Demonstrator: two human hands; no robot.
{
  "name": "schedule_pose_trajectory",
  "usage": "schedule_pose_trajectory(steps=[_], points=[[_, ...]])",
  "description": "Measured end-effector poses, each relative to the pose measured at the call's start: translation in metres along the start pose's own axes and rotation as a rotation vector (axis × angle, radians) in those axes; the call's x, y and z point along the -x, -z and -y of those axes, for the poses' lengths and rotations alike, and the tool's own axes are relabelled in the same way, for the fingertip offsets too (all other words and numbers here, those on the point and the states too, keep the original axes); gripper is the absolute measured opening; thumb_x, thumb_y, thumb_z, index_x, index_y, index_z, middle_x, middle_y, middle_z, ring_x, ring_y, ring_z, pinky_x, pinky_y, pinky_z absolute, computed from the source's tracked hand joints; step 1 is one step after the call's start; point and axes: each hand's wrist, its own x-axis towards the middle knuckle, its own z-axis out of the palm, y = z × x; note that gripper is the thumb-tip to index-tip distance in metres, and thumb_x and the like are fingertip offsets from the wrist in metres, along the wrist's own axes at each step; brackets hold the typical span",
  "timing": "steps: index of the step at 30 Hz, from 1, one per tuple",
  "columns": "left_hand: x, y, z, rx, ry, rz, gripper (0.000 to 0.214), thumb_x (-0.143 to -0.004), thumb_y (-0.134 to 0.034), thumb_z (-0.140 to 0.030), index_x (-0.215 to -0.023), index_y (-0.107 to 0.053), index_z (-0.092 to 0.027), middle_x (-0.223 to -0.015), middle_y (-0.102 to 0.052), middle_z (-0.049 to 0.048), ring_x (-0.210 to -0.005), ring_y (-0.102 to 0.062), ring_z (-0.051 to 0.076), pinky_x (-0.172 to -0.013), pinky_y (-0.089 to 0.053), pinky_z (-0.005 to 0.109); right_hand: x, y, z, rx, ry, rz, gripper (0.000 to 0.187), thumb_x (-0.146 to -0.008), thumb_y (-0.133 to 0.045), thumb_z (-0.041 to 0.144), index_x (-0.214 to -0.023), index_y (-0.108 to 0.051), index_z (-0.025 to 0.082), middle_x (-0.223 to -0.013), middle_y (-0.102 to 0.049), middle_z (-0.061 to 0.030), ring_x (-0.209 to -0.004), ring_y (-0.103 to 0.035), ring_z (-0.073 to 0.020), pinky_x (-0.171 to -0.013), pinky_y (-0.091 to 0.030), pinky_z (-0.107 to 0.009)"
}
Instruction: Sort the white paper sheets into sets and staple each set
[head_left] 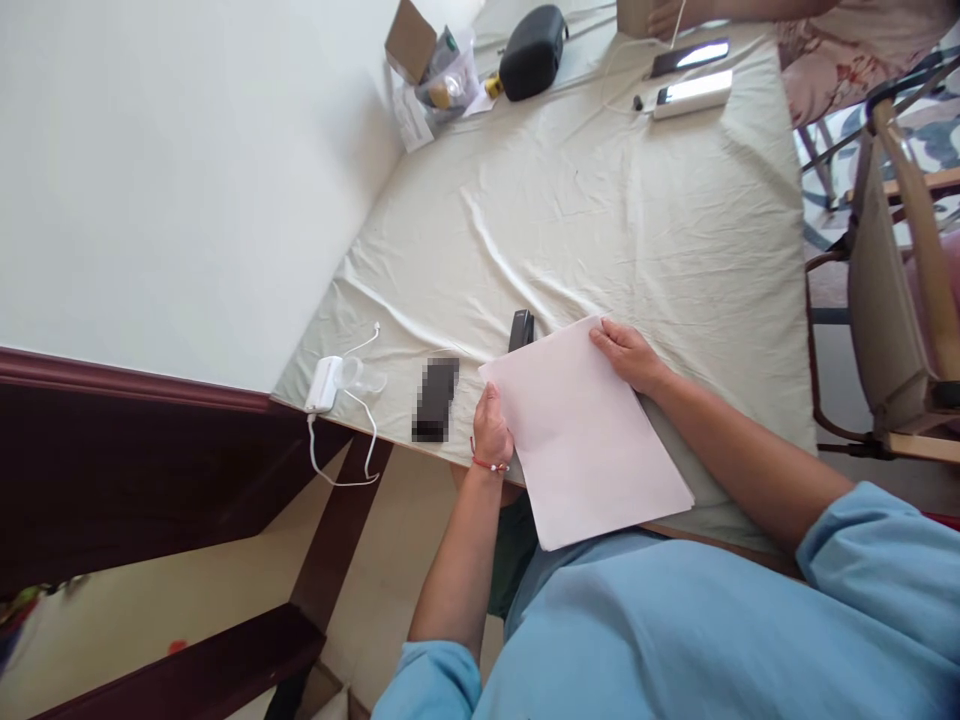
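Note:
A stack of white paper sheets (592,435) is held over the near edge of the table, close to my body. My left hand (493,425) grips its left edge near the upper corner, thumb on top. At the upper right corner, my right hand (630,353) is closed on the sheets, its fingers partly hidden beneath. A black stapler (521,330) lies just beyond the paper, its near end covered by the sheets. Left of my left hand rests a dark, pixelated flat object (435,400).
A white adapter (323,385) with cables lies at the table's left edge. Farther back stand a plastic tub (454,75), a black case (532,52), a white power bank (694,95) and a phone (690,57). Another person's arm (735,10) reaches in; a chair (885,260) stands right.

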Motion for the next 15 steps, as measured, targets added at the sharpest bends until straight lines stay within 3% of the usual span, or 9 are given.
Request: schedule_pose_trajectory(steps=[6,15], points=[[-0.002,0.007,0.005,0.0,-0.006,-0.02,0.045,-0.082,-0.085,-0.053,-0.109,-0.076,-0.017,-0.114,-0.083,0.0104,-0.123,-0.073,0.027,-0.116,-0.052,0.039,0.002,0.001,0.004,-0.009,-0.039,0.091,0.044,-0.092,-0.053,0.066,-0.081,-0.047,0.023,-0.074,-0.048,0.001,-0.066,-0.044,-0.0146,-0.059,-0.036,-0.028],[0.001,0.014,0.006,-0.025,-0.025,0.042,0.046,-0.079,-0.086,-0.053,-0.11,-0.074,-0.021,-0.112,-0.082,0.0081,-0.123,-0.072,0.025,-0.109,-0.055,0.034,0.007,0.009,0.001,0.238,0.057,0.122,0.041,-0.098,-0.045,0.06,-0.08,-0.045,0.023,-0.074,-0.052,-0.0007,-0.067,-0.045,-0.0162,-0.065,-0.036,-0.032]])
